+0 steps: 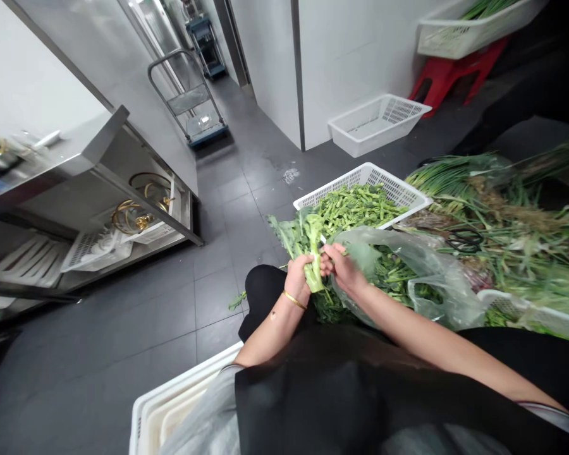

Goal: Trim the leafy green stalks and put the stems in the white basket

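Note:
A thick green vegetable stalk [314,243] with leaves at its top is gripped in my left hand [298,277], which has a gold bangle at the wrist. My right hand [337,265] is closed close beside the stalk, around a small knife [323,239] of which only a short pale part shows. Just beyond the hands, a white basket [408,194] holds cut green pieces [355,208]. To the right of my right hand lies an open clear plastic bag [448,281] with leafy greens [393,275] in it.
Spring onions [502,208] are heaped at the right. Farther off stand a white basket [379,126], a red stool [448,72] bearing another basket, and a trolley [189,101]. White stacked bins [145,411] are at lower left, a steel table [104,142] at left.

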Tool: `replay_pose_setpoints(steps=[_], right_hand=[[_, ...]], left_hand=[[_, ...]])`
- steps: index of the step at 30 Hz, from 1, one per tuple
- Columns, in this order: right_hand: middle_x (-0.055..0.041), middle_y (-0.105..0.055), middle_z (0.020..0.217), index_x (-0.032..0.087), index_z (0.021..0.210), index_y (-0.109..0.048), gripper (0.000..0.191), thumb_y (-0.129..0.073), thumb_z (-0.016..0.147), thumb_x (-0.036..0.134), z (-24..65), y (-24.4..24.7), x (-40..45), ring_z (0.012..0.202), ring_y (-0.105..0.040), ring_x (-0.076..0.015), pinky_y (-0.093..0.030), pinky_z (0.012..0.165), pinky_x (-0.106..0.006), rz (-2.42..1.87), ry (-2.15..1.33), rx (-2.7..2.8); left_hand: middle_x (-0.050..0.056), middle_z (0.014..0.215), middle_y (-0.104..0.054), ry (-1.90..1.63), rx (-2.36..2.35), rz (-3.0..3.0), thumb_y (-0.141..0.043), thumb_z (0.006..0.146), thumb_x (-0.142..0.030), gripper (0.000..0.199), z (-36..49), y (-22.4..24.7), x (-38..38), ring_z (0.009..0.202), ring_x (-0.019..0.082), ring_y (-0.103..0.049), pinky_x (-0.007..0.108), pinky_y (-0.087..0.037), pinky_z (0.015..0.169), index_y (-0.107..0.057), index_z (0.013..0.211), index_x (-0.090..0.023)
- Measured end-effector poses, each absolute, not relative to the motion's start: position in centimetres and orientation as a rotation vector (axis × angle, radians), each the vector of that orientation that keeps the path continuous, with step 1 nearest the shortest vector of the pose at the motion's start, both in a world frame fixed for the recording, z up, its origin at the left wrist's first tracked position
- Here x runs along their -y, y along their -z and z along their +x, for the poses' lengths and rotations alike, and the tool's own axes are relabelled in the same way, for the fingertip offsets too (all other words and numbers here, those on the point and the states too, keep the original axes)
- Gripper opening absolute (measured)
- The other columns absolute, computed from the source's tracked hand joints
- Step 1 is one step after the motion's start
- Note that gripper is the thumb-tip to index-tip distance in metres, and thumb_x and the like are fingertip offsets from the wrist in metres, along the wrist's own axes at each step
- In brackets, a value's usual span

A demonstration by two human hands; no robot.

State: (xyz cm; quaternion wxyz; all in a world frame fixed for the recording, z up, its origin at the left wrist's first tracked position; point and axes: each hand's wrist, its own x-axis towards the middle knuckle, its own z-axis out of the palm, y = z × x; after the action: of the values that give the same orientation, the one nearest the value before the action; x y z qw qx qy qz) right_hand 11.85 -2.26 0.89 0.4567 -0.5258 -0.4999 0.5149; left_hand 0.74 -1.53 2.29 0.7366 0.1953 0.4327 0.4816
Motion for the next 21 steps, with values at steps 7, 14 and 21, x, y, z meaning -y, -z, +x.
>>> replay_pose_setpoints(steps=[7,14,21], right_hand=[[-0.0023,-0.057,0.054,0.02,0.061,-0.057,0.039,-0.076,0.057,0.053,16.5,-0.3,0.8,0.053,-0.056,-0.0179,-0.047,0.052,-0.031,-1.434,-1.481,1.569],[-0.0046,-0.061,0.062,0.017,0.067,-0.059,0.039,-0.041,0.09,0.043,15.4,-5.4,0.2,0.057,-0.056,-0.0146,-0.04,0.056,-0.027,-1.338,-0.779,1.956],[-0.0022,-0.06,0.062,0.022,0.067,-0.062,0.026,-0.059,0.081,0.043,15.3,-5.5,5.2,0.054,-0.052,-0.014,-0.036,0.052,-0.028,-1.269,-0.669,2.067]], left_hand=[[0.009,0.057,-0.064,-1.004,-0.985,0.493,-0.064,0.06,-0.025,0.021,-2.0,-3.6,1.2,0.046,0.013,-0.058,0.025,-0.045,0.049,-0.063,0.069,-0.007],[0.008,0.056,-0.063,-0.876,-0.95,0.471,-0.061,0.063,-0.02,0.013,-0.4,-3.0,1.9,0.047,0.013,-0.056,0.025,-0.045,0.049,-0.062,0.067,-0.008],[0.006,0.05,-0.059,-0.829,-0.94,0.332,-0.055,0.068,-0.024,0.016,-1.0,-2.7,0.9,0.042,0.01,-0.051,0.021,-0.04,0.042,-0.061,0.064,-0.009]])
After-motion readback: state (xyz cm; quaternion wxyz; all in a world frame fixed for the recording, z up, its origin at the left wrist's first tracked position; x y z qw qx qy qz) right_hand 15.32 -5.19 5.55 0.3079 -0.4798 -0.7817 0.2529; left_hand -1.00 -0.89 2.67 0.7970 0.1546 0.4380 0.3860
